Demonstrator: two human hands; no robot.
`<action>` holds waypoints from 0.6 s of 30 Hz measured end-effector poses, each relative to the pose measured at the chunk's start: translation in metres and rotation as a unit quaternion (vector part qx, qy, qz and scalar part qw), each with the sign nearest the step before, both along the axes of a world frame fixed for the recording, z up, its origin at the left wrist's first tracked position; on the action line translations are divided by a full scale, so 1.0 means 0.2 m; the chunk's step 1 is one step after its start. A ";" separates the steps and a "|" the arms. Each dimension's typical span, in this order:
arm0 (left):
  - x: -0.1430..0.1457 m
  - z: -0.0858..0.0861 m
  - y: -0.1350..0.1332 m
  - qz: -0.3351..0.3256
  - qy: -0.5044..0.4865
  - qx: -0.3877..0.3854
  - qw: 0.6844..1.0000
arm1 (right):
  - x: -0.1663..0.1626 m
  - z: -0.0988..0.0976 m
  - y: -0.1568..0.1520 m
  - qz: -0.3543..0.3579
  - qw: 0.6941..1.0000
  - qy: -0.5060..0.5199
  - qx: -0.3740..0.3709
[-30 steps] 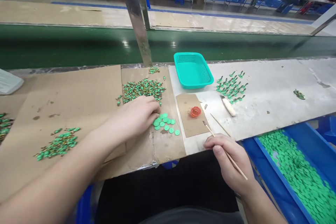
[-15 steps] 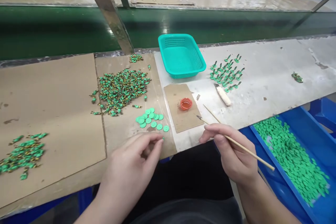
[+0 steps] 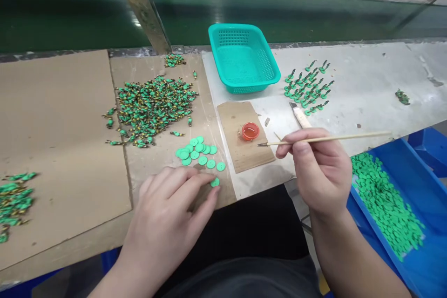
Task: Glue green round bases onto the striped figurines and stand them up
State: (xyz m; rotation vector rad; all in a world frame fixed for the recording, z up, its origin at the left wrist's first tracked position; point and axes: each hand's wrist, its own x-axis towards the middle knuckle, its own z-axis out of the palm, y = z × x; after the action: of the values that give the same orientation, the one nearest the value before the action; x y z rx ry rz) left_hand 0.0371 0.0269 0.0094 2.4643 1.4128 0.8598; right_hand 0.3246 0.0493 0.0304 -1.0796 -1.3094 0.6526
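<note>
My left hand (image 3: 171,209) is at the front edge of the table. Its thumb and forefinger close on the rim of a green disc (image 3: 215,182), while the other fingers curl under. Just behind lies a loose cluster of similar green discs (image 3: 195,149) with small holes. My right hand (image 3: 317,167) grips a thin paintbrush (image 3: 352,137) between thumb and fingers, nearly level, its dark tip pointing left over the cardboard piece. A small red cup (image 3: 250,132) of reddish-brown liquid stands by that tip. Another thin stick (image 3: 277,136) shows partly behind my right fingers; whether it is held I cannot tell.
A heap of small green figures (image 3: 153,107) lies left, with more figures (image 3: 16,200) further left. Behind the cup stands a teal basket (image 3: 240,60). Figures on green bases (image 3: 309,86) stand right, near a knife (image 3: 299,115). A blue bin (image 3: 431,186) holds many green discs.
My right hand has raised and turned the brush from slanting to nearly level, its tip nearer the cup. My left fingers have parted slightly, showing the green disc. The view has tilted down.
</note>
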 end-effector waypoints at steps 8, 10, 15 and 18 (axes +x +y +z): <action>-0.03 -0.01 -0.03 -0.033 -0.046 0.009 0.998 | -0.04 -0.03 0.37 -0.005 0.979 -0.127 0.161; -0.05 -0.03 -0.06 -0.045 -0.057 0.018 0.997 | -0.04 -0.04 0.41 0.007 0.973 -0.159 0.169; -0.10 -0.13 -0.11 -0.016 -0.077 -0.004 0.997 | -0.04 -0.04 0.42 0.028 0.947 -0.256 0.191; -0.12 -0.16 -0.13 -0.005 -0.078 -0.016 0.997 | -0.04 -0.04 0.41 0.024 0.941 -0.279 0.191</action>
State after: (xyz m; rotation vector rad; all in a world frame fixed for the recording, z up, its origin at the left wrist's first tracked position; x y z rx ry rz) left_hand 0.0125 0.0002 -0.0229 2.3238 1.3483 0.9958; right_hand 0.3167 0.1315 0.0219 -0.9401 -1.8633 0.1019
